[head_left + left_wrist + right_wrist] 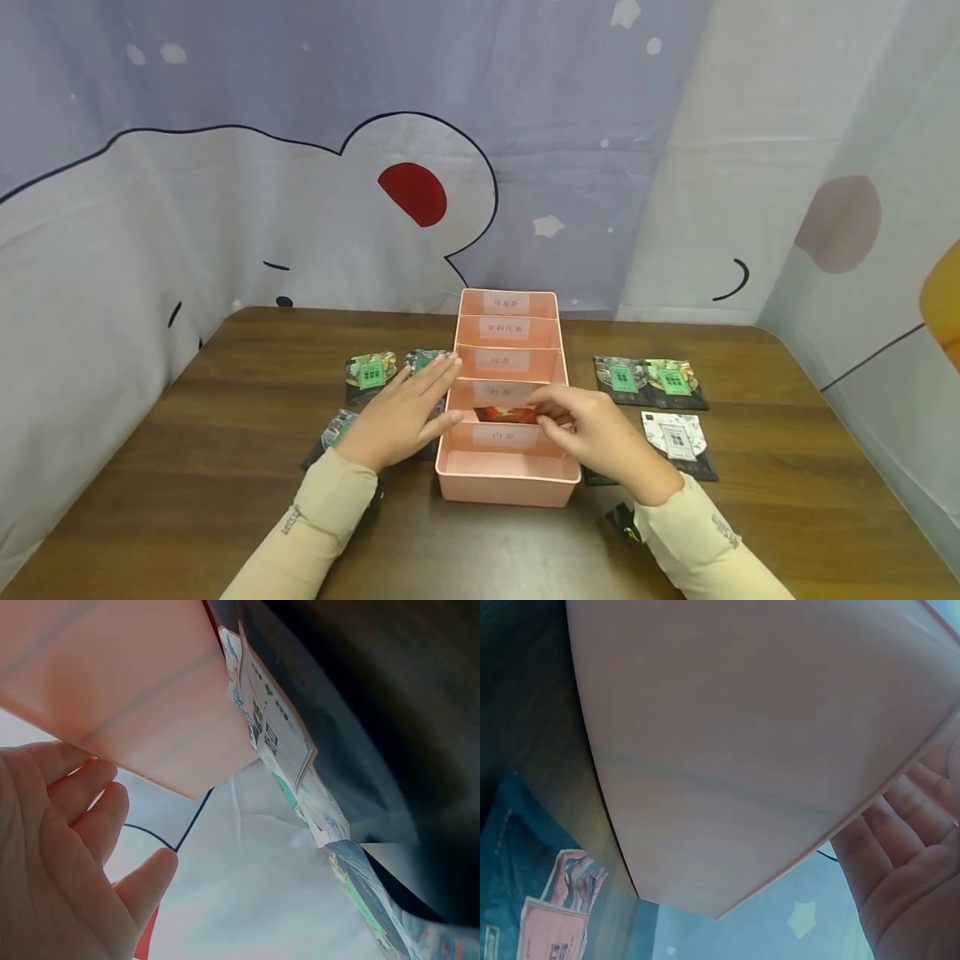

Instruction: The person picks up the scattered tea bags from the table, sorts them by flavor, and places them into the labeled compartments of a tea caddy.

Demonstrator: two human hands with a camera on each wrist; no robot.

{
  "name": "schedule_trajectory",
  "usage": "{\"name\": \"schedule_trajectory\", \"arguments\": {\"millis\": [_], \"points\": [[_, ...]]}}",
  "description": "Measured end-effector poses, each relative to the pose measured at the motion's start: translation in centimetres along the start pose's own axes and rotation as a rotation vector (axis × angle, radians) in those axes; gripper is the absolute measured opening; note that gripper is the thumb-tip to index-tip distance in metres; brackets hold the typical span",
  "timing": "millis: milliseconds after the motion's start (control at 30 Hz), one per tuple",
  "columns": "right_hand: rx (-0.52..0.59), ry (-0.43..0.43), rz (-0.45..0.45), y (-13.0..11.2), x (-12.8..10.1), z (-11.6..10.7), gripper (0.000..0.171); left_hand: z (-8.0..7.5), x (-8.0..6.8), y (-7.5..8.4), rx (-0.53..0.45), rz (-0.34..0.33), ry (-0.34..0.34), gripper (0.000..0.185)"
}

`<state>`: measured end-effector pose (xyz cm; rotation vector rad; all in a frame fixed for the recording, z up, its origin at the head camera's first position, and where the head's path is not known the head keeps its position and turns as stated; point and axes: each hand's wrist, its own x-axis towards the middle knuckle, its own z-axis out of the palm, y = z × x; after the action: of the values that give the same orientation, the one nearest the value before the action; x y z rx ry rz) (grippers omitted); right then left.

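Left hand [401, 417] was positioned at the left rim of the tray, fingers extended and thumb set apart; right hand [592, 425] reached over the opposite rim, fingers and thumb bent, though whether they pinched the red packet could not be told. Supporting surface: a brown wooden table [187, 467]. On it stood the pink tray [510, 490], divided crosswise into five labelled compartments. Dark sachets with patterned panels lay on both sides, including a green-panelled sachet [371, 375] at left and a white-topped sachet [680, 442] at right. Red packet [498, 414]: located in the second compartment from the near end, right end at the right fingertips.
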<state>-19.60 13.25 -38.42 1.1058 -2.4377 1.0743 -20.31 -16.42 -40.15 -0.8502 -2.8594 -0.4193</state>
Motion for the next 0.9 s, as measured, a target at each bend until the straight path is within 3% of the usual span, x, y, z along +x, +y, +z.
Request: {"name": "schedule_trajectory", "arguments": {"millis": [200,600,767,900], "points": [[-0.057,-0.014,-0.042,-0.1,-0.1,-0.1,0.021,0.0,0.0,-0.1,-0.003,0.010,0.009,0.073],[-0.051,-0.031,-0.112,-0.4,-0.2,-0.8,0.018,0.0,0.0,0.0,-0.007,0.010,0.003,0.073],[-0.089,0.024,-0.167,-0.1,-0.1,-1.2,0.017,-0.1,0.0,0.0,-0.005,0.009,0.000,0.073],[-0.107,0.091,-0.153,0.3,-0.1,-1.9,0.018,-0.1,0.0,0.1,-0.009,0.006,0.000,0.073]]}}
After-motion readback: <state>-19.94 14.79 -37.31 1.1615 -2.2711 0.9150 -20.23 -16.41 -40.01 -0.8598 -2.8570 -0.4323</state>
